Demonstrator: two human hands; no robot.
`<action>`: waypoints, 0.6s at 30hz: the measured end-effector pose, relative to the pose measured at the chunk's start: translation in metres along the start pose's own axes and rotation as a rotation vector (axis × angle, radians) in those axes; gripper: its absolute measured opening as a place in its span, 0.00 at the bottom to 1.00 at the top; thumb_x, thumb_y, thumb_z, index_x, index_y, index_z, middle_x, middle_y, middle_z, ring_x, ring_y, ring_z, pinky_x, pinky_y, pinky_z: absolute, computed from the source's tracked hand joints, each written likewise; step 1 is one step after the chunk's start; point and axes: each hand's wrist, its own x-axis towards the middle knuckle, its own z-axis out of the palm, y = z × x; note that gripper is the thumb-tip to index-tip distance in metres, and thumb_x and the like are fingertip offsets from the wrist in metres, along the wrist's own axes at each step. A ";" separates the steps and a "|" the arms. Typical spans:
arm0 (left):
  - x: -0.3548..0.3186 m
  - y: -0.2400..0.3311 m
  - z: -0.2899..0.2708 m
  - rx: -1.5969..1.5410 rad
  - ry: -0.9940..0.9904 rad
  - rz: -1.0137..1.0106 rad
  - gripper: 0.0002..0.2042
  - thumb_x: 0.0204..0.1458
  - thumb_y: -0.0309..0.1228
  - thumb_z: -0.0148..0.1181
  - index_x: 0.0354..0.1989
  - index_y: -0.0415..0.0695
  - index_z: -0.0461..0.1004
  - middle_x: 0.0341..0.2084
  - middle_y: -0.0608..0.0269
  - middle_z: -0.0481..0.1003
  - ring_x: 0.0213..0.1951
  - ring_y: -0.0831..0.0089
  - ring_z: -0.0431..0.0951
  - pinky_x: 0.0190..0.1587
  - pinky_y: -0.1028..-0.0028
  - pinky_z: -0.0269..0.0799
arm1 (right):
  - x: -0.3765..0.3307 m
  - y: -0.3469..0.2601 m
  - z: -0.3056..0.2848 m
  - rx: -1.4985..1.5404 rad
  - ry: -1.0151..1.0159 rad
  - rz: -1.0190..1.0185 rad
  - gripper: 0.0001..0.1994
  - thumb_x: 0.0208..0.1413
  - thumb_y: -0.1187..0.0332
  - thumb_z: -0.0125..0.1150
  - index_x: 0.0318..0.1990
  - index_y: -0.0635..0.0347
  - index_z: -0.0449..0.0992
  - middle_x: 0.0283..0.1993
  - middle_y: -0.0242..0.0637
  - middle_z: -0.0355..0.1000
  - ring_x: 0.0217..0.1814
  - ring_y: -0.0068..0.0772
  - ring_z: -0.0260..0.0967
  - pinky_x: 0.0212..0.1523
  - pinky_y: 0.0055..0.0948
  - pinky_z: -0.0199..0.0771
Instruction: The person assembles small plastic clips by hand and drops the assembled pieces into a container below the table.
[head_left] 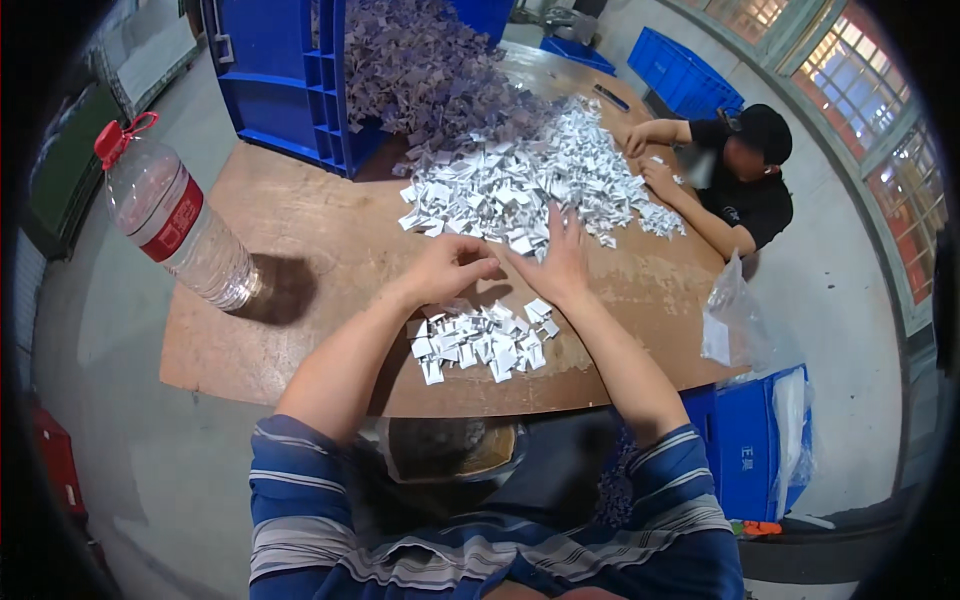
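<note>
Status: by my read, early. Big heap of small white plastic pieces (pixel 520 185) spreads across the middle and far part of the table (pixel 240 355), so most of the stock is left. Small batch of white pieces (pixel 490 340) lies loose between my forearms, near my table edge, well apart from the heap. I take that batch as the portion already separated out; can't tell whether any piece in it is finished or just waiting. Orientation in it is mixed, nothing lined up.

Hands: left hand (pixel 450 272) is curled just beyond the small batch, thumb and fingertips close together. Can't tell if a piece sits between them. Right hand (pixel 560 268) is open, thumb apart, fingers stretched out to the near edge of the heap, looks like touching it; no piece visibly gripped. Left fingertips are just beside the right thumb.

Beyond the heap's bright part: greyish-purple pieces (pixel 430 80) beside a blue crate (pixel 270 60); could be the same pieces in shadow. Water bottle (pixel 175 215) is on my left, clear of the pieces. Co-worker (pixel 745 190) at the right side has both hands by the heap's edge.
</note>
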 end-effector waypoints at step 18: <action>-0.005 0.018 0.016 0.408 0.154 0.034 0.10 0.56 0.30 0.64 0.43 0.38 0.80 0.36 0.59 0.80 0.32 0.68 0.77 0.36 0.73 0.73 | 0.041 0.099 -0.036 0.616 -0.076 0.292 0.24 0.55 0.63 0.67 0.58 0.65 0.77 0.55 0.45 0.78 0.55 0.43 0.75 0.56 0.34 0.75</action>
